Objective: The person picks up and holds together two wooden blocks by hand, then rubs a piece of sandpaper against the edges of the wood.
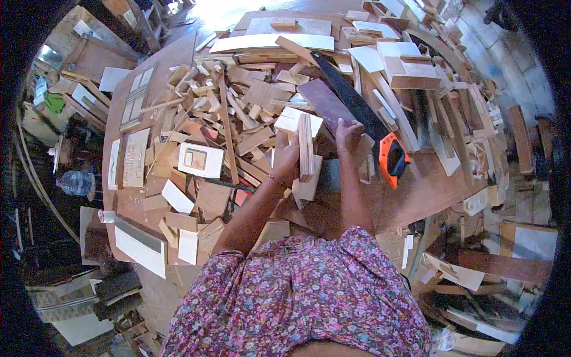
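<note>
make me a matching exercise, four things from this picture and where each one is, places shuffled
Things
1. Long handsaw with black blade and orange handle
2. Clear plastic bottle
3. Pale layered wooden piece
4. Long white flat board

Places
a. Held in the left hand
b. Near the far edge of the table
c. Handle to the right of the right hand
d. Off the table, to its left

Pairs: 1-c, 2-d, 3-a, 4-b
</note>
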`<action>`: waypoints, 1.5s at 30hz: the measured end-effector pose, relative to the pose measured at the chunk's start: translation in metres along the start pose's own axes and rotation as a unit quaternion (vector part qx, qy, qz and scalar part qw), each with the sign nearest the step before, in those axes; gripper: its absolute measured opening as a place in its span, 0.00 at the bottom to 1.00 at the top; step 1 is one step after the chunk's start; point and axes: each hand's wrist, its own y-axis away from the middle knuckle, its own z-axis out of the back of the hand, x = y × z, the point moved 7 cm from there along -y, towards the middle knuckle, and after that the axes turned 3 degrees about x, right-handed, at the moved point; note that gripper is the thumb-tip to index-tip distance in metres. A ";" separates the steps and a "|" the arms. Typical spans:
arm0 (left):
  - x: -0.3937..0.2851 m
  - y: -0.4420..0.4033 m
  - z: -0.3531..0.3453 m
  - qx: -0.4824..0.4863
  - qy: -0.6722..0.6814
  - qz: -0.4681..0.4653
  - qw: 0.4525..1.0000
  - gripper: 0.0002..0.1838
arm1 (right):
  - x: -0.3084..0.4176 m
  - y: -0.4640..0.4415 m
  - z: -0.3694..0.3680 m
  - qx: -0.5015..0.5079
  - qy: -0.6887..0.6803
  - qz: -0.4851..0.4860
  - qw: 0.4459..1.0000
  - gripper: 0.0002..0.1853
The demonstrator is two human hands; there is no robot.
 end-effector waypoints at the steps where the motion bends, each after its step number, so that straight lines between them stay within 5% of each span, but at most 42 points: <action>1: 0.002 0.002 0.002 -0.011 0.004 -0.001 1.000 0.26 | -0.009 -0.002 0.006 -0.042 0.007 -0.033 0.999 0.42; 5: -0.008 0.006 -0.035 -0.038 0.077 -0.026 0.996 0.26 | 0.010 -0.031 0.066 -0.150 0.000 -0.028 0.988 0.43; 6: -0.014 0.013 -0.028 -0.038 0.092 -0.061 0.993 0.28 | 0.027 -0.018 0.066 -0.201 -0.006 0.030 0.979 0.35; 9: -0.007 0.018 -0.006 -0.014 0.180 -0.056 0.982 0.29 | 0.055 -0.006 0.066 -0.034 -0.159 0.156 0.974 0.28; 10: -0.010 0.024 0.000 -0.001 0.194 -0.072 0.978 0.29 | 0.063 0.005 0.070 -0.041 -0.108 0.207 0.971 0.20; 14: -0.019 0.053 0.033 -0.016 0.206 -0.123 0.971 0.29 | 0.072 0.071 0.065 -0.042 0.051 0.340 0.938 0.19; 16: -0.027 0.071 0.039 -0.037 0.229 -0.130 0.964 0.27 | 0.059 0.097 0.041 0.007 0.318 0.390 0.864 0.18; 17: -0.029 0.077 0.043 -0.050 0.246 -0.131 0.959 0.25 | 0.054 0.099 0.035 0.013 0.317 0.400 0.860 0.18; 20: -0.022 0.084 0.053 -0.035 0.258 -0.120 0.958 0.26 | 0.047 0.097 0.015 0.139 0.400 0.341 0.839 0.25; 23: -0.008 0.074 0.059 -0.085 0.255 -0.094 0.959 0.28 | 0.048 0.065 -0.013 0.142 0.389 0.288 0.864 0.34; 24: -0.008 0.068 0.051 -0.053 0.259 -0.096 0.960 0.28 | 0.057 0.063 -0.013 0.099 0.367 0.294 0.877 0.42; 27: -0.010 0.048 0.031 0.018 0.225 -0.107 0.968 0.30 | 0.071 0.069 -0.026 0.046 0.394 0.270 0.877 0.44; 33: 0.000 0.021 0.020 0.019 0.238 -0.052 0.970 0.29 | 0.086 0.064 -0.027 0.208 0.289 0.216 0.909 0.45; 35: -0.001 0.025 0.023 0.037 0.284 -0.063 0.956 0.30 | 0.103 0.078 -0.009 0.178 0.226 0.281 0.916 0.38; 37: -0.002 0.041 0.036 0.040 0.180 -0.072 0.980 0.31 | 0.120 0.131 0.015 0.386 -0.003 0.122 0.914 0.28; 38: -0.011 0.055 0.036 -0.001 0.210 -0.087 0.974 0.29 | 0.107 0.142 0.017 0.431 0.018 0.144 0.891 0.23; 39: 0.012 0.037 0.056 0.073 -0.194 -0.295 0.933 0.34 | 0.070 0.148 0.002 0.357 -0.091 0.269 0.890 0.24; 40: 0.011 0.038 0.088 -0.120 0.041 -0.265 0.956 0.23 | 0.125 0.207 0.037 0.327 -0.021 0.329 0.886 0.23; 42: 0.017 0.051 0.089 -0.108 0.051 -0.249 0.961 0.23 | 0.141 0.263 0.038 0.166 0.288 0.616 0.714 0.27; 43: 0.032 0.056 0.089 -0.098 0.074 -0.201 0.972 0.24 | 0.145 0.257 0.021 0.147 0.277 0.628 0.713 0.27; 45: 0.070 0.065 0.092 -0.082 0.126 -0.083 0.985 0.25 | 0.138 0.226 -0.015 0.177 0.178 0.547 0.798 0.29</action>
